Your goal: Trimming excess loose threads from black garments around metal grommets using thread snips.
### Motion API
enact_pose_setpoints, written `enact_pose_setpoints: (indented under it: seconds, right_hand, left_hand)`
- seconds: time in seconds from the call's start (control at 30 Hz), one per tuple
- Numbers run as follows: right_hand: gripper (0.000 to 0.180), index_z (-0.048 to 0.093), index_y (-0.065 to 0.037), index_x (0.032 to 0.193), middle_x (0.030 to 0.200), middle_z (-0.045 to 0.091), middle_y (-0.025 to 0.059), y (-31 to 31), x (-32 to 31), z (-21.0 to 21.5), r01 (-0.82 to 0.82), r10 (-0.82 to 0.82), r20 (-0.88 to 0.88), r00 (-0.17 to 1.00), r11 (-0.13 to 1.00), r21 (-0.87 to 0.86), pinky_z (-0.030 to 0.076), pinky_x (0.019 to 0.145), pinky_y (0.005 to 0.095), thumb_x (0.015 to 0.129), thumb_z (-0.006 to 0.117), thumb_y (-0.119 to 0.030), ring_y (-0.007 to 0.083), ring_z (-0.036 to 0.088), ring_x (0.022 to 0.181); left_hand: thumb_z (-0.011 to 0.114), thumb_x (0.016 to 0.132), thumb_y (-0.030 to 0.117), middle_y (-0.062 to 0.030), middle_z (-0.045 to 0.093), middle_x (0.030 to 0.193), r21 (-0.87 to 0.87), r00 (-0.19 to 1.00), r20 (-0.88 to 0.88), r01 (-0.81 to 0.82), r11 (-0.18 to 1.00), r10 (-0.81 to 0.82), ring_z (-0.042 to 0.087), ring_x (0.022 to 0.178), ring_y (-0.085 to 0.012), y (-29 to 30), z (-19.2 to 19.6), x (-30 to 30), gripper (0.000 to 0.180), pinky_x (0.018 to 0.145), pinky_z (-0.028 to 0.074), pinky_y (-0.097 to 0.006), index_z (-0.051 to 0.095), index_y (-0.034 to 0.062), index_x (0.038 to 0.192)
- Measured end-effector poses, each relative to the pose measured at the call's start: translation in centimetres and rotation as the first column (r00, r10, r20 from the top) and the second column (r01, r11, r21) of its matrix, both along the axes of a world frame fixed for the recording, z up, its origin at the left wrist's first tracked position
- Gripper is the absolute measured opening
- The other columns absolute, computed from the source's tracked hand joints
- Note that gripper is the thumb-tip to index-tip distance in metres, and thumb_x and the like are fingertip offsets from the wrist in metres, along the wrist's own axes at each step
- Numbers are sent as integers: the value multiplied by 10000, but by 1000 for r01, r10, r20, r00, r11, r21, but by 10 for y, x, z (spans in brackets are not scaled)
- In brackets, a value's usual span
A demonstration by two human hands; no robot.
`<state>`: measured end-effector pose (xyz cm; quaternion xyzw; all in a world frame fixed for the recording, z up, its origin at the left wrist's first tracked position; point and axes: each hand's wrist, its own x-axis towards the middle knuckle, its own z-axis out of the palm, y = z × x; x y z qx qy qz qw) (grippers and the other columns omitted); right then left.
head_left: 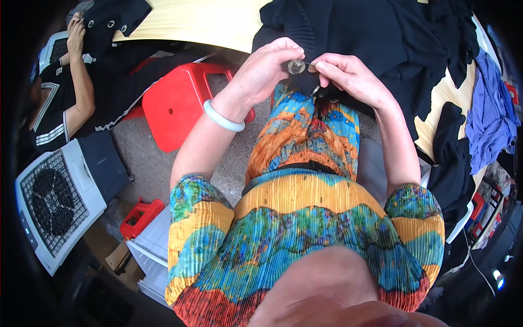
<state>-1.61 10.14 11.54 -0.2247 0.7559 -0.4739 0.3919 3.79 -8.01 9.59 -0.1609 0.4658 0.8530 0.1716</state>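
Round shiny disc point(296, 67) between hands, by near edge of table point(218, 22).
Left hand point(267, 65) grips disc; right hand point(351, 76) pinched closed just beside it, contents too small to tell.

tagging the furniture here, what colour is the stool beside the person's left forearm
Bright red; the stool shows best in the head view.

Yellow table point(201, 20) bears black cloth point(359, 43); grey floor point(147, 169) carries red stool point(182, 111).
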Motion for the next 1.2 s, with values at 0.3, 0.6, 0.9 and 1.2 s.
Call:
enact_pose_setpoints:
  seconds: [0.3,0.6,0.9,1.2]
  right_hand:
    - [271,601,-60,893,601,499,-41,2,-10,-8,-86,109,162,981,986,-140,323,486,188,877,462,-292,25,380,515]
    - [257,595,-38,912,621,509,-14,2,-1,-2,-5,0,-162,987,999,-32,359,520,209,852,495,-267,46,431,565]
    - [251,594,-37,910,618,509,-12,3,-3,2,-36,28,-140,990,998,-59,353,516,210,849,501,-262,49,426,562]
    - [238,580,-35,936,638,499,-34,-7,-9,12,-90,90,-90,992,996,-1,327,509,179,871,480,-241,26,408,574]
  left_hand:
    - [521,817,131,12,509,727,158,988,15,150,976,-154,493,710,-87,-5,1,-3,82,664,400,-251,526,89,747]
    - [496,832,146,18,509,745,171,988,14,146,974,-151,477,682,-85,-8,-10,-8,88,632,388,-263,528,102,762]
    - [511,844,147,15,535,816,206,976,-81,215,955,-202,518,764,-86,-13,-4,-4,51,667,413,-253,535,105,830]
    - [526,839,157,-2,555,823,310,969,-113,244,919,-220,530,784,-104,-15,-7,-4,72,718,438,-290,541,87,850]
